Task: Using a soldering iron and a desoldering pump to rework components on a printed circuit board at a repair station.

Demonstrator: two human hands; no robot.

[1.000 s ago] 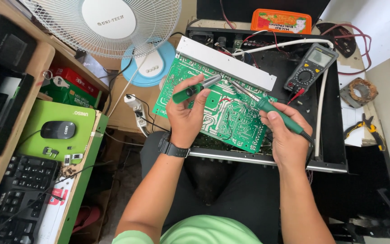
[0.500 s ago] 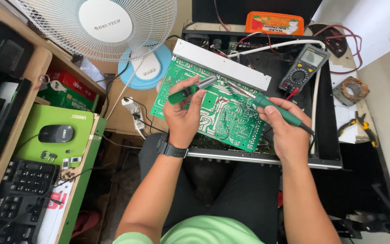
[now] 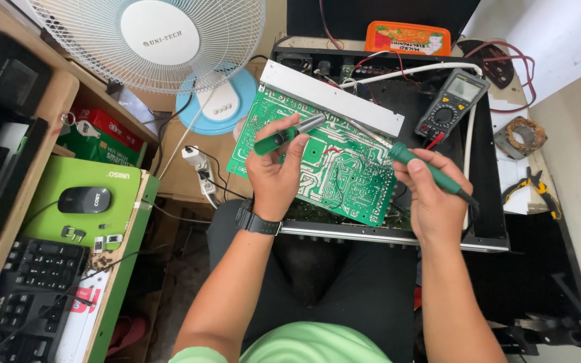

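Both forearms extend forward from the lower edge of the view, bare, converging over a black open chassis (image 3: 485,168) that lies across the person's lap.

The left hand (image 3: 276,176), with a black watch (image 3: 257,222) at the wrist, is raised above the board with the palm turned down and the knuckles toward the camera. Its grip is closed around a green-bodied desoldering pump (image 3: 287,134), which lies nearly level with its metal end pointing right and slightly away.

The right hand (image 3: 435,195) is held lower, at the board's right edge. Its grip is pinched around the green handle of a soldering iron (image 3: 425,168), pen fashion, with the thin metal tip slanting up and left over the board. A dark cord leaves the handle's rear end.

The green circuit board (image 3: 331,165) sits tilted inside the chassis, solder side up, showing pale traces, with a white metal strip (image 3: 331,99) along its far edge. It lies between the two hands.

A multimeter (image 3: 452,104) rests on the chassis beyond the right hand. A white fan (image 3: 156,40) stands to the left, above a desk (image 3: 55,87) holding a mouse (image 3: 83,199) and keyboard (image 3: 31,289).
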